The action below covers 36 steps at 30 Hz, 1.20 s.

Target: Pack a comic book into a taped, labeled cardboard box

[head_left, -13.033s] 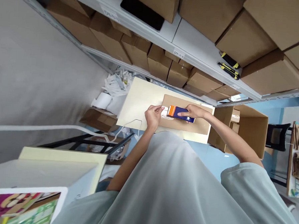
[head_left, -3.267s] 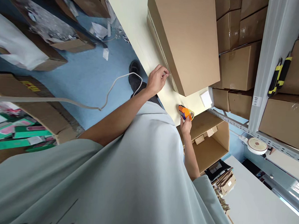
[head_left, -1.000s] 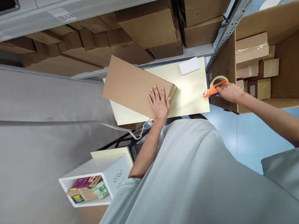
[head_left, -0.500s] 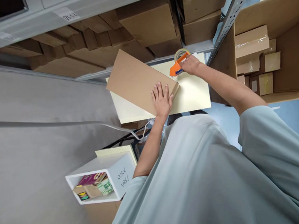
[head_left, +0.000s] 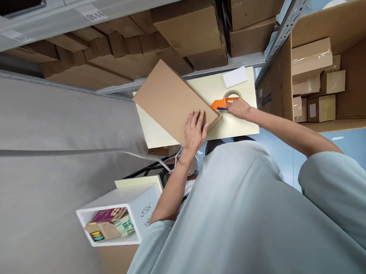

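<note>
A flat brown cardboard box (head_left: pixel 169 99) lies aslant on the cream tabletop (head_left: pixel 240 125). My left hand (head_left: pixel 194 131) rests on top of the box near its right end, palm down with fingers stretched out. My right hand (head_left: pixel 238 108) is wrapped round an orange tape dispenser (head_left: pixel 219 103) carrying a roll of tape. The dispenser's front end is at the right end of the box; whether it touches the cardboard I cannot tell. Behind the dispenser lies a white sheet of paper (head_left: pixel 235 76).
Metal shelving (head_left: pixel 118 88) packed with cardboard boxes runs along the back. On the right stands a large open carton (head_left: pixel 291 85) with several taped small boxes inside. A white foam box (head_left: pixel 136 216) with colourful packages sits at lower left, below a grey cable (head_left: pixel 62 152).
My right hand has brought the tape dispenser down towards me, to the box's right end. The box has turned slightly, with my left hand still on it. The white paper now shows fully.
</note>
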Each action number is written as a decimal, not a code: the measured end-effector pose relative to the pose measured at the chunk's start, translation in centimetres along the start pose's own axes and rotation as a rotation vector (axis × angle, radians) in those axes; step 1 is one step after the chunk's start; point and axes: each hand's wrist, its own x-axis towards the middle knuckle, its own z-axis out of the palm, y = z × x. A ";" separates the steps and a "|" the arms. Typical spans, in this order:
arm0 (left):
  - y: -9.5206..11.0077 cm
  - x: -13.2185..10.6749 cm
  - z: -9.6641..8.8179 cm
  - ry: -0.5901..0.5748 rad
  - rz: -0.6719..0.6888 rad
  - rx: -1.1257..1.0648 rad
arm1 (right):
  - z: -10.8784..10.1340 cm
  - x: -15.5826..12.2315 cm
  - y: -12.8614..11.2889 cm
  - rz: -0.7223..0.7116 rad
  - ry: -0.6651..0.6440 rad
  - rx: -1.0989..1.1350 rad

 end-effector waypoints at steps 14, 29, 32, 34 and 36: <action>1.9 -0.8 0.0 0.123 -0.313 0.137 | 2.7 -0.5 -9.5 -0.094 -0.059 -0.110; -6.1 -3.9 0.0 0.030 -0.287 0.080 | 2.9 4.7 -16.3 -0.277 -0.052 -0.040; -6.5 -4.0 0.3 0.020 -0.290 0.061 | 3.2 3.6 -14.6 -0.263 -0.043 -0.038; -6.5 -4.2 0.3 0.016 -0.290 0.058 | 3.5 2.6 -12.9 -0.276 -0.057 -0.037; -6.4 -4.3 0.2 0.016 -0.291 0.061 | 3.7 1.3 -10.6 -0.264 -0.076 -0.029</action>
